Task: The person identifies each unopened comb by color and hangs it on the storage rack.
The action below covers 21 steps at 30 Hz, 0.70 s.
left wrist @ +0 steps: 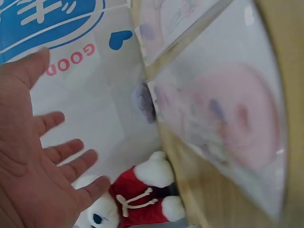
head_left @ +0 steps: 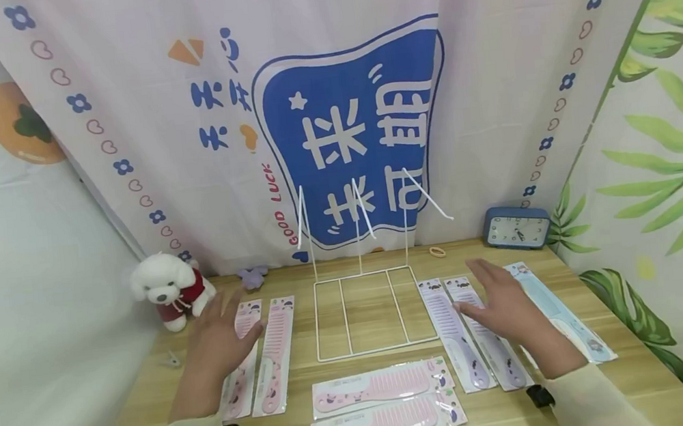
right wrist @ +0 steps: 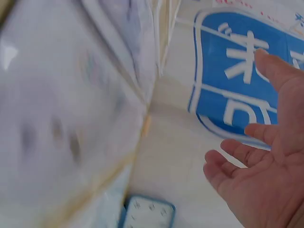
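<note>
My left hand is over two packaged pink combs at the left, the outer comb partly hidden beneath it and the inner comb in plain sight. Its fingers are spread and hold nothing, as the left wrist view also shows. My right hand, fingers relaxed and apart, hovers by two packaged purple combs and a blue packaged comb. Two more pink combs lie sideways at the front middle. Between the hands stands a white wire rack with three upward prongs.
A white plush dog in a red top sits at the back left, near a purple clip. The blue alarm clock stands at the back right. A small tan ring lies behind the rack, before a printed curtain.
</note>
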Motion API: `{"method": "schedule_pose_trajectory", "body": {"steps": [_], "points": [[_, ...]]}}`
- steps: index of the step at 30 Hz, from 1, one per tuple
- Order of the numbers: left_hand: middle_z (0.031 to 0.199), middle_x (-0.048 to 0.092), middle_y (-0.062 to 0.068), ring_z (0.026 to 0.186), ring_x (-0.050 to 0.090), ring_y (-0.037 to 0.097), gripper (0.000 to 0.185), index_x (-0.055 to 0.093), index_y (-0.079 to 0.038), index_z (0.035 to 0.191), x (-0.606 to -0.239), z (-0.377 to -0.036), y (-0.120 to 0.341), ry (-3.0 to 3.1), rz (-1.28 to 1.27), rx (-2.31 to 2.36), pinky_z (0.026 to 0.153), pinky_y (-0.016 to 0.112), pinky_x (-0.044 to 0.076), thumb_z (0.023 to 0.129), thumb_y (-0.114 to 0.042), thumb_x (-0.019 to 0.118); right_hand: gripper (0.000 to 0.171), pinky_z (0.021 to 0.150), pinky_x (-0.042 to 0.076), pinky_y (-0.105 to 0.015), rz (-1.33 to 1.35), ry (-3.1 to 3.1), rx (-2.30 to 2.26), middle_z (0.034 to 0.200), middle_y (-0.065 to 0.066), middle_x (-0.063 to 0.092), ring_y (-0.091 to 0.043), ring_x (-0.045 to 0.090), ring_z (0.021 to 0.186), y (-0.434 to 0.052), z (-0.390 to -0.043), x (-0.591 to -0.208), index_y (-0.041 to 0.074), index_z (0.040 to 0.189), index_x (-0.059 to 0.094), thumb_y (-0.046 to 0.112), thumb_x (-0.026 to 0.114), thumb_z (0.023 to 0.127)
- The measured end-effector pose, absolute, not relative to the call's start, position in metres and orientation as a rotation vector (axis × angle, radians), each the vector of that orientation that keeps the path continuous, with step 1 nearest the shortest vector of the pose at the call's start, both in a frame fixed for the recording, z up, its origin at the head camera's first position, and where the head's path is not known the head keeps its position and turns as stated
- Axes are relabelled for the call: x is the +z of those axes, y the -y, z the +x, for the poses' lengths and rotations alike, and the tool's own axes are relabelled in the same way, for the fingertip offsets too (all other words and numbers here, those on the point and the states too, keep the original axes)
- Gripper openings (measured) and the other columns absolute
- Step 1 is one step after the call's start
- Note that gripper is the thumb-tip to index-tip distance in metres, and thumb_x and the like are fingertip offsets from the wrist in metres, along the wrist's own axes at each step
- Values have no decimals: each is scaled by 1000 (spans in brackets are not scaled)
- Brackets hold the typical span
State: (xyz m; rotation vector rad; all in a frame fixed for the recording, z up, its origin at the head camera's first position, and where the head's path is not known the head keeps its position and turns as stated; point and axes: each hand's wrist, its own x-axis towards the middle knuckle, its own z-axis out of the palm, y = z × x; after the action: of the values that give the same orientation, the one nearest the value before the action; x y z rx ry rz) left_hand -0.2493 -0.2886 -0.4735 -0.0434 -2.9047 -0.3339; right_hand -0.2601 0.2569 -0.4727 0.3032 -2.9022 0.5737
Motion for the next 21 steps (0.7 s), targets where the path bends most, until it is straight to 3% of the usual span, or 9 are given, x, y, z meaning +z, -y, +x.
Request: {"method": "schedule_pose_trajectory", "body": {"steps": [5,9,12,16,21], "points": [[160,37,44,145,41,65,87,32,8,165,-484,-243,295,2918,-3,-494,119,77,39,106,-47,67,97,128,31,-72,269,2959,781,171,-32,35,-57,34,157,-230,-263,-487,1,170,31,48,78,99],[147,42,51,136,47,68,86,33,18,157,-489,-239,298,2994,94,-514,115,75,43,106,-42,66,90,118,49,-66,295,2993,869,158,-33,53,-51,57,141,-210,-267,-499,-3,164,43,41,83,97],[145,43,52,134,47,68,84,36,23,152,-491,-239,300,3062,162,-510,114,75,45,106,-40,65,80,104,61,-56,288,3026,901,139,-25,68,-38,70,122,-200,-272,-506,-4,157,53,35,85,96],[143,42,53,131,48,69,87,34,28,150,-495,-241,303,3135,266,-574,113,75,45,105,-39,67,70,97,63,-51,286,3062,922,119,-16,74,-29,73,109,-192,-276,-510,-8,148,60,27,88,94],[136,42,55,128,50,68,91,29,28,149,-498,-241,303,3186,452,-669,111,74,46,103,-38,71,67,99,62,-51,287,3098,930,114,-13,74,-26,72,106,-187,-279,-513,-10,143,64,22,90,91]]}}
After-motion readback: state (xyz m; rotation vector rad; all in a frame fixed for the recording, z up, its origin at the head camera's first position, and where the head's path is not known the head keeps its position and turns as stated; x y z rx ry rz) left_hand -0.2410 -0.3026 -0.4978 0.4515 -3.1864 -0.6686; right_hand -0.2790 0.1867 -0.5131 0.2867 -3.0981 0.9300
